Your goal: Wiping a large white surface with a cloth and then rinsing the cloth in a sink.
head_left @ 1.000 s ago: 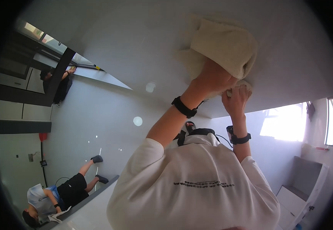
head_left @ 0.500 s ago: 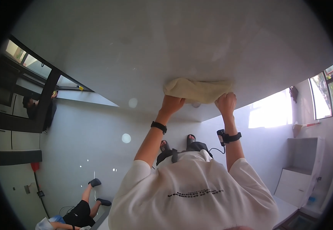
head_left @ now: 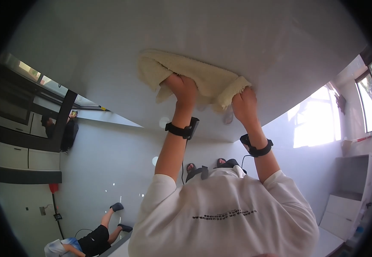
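A cream towel [head_left: 203, 72] with rough edges lies spread and folded against a large glossy grey surface [head_left: 220, 34]. At its left part, my left hand [head_left: 183, 87] is closed on the fabric; a fold covers most of its fingers. My right hand [head_left: 244, 103] grips the towel's right end, where a corner is turned over and hangs toward me. Both arms reach forward, each with a black wrist strap, the left one [head_left: 181, 128] and the right one [head_left: 258, 147]. The surface faintly mirrors the hands and towel.
At lower left a person in black shorts [head_left: 95, 240] has legs stretched on the pale floor [head_left: 109, 158]. Another person in dark clothes [head_left: 69, 132] is by the dark-framed cabinets [head_left: 8, 158]. On the right are a grey-white cabinet [head_left: 344, 210] and a window [head_left: 368, 103].
Both hands have moved farther up the surface with the towel, the left one further. The towel has gone from a bunched roll to a wider, slanting spread.
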{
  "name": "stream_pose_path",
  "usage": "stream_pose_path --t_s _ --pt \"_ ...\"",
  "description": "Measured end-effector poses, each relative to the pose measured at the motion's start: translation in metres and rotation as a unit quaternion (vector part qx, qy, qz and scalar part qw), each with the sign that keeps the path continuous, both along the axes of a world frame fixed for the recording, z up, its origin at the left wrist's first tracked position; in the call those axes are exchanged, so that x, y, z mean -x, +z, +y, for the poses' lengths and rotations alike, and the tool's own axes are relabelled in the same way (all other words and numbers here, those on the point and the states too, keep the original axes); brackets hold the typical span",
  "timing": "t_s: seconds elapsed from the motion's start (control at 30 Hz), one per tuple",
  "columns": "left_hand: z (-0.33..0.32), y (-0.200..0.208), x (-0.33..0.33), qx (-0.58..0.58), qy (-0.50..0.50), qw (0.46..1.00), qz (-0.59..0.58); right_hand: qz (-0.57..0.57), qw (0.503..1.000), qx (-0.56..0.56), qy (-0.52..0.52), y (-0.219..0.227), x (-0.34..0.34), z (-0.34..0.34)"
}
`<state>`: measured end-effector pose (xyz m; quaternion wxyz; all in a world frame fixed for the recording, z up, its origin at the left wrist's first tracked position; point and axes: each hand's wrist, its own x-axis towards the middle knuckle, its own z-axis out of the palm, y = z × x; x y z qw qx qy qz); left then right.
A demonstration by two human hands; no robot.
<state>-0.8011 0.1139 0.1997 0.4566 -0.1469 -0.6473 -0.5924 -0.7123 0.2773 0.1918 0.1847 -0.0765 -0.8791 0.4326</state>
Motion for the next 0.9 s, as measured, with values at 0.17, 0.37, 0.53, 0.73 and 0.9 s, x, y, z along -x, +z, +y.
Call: stream_pose_path --t_s 0.17,0.37,0.53,0.73,0.9 --pt "0.069 -0.045 -0.024 0.175 -0.031 0.981 0.075 0.054 0.998 0.025 -0.015 -0.060 -0.016 0.054" --pt "0.118 -0.174 -0.076 0.372 -0.151 0.916 0.002 -0.027 0.995 -0.087 -0.031 -0.181 -0.063 0.130" --pt "0.093 -0.224 -0.103 0.419 -0.176 0.887 -0.087 -0.077 0.995 0.005 -0.061 -0.175 -0.073 0.130" --pt "0.050 -0.154 -0.082 0.213 -0.026 0.961 -0.173 -0.081 0.995 -0.036 -0.046 -0.147 -0.061 0.101" --pt "0.071 -0.110 -0.061 0.134 -0.016 0.982 -0.129 -0.104 0.990 -0.089 0.018 -0.093 -0.040 0.075"
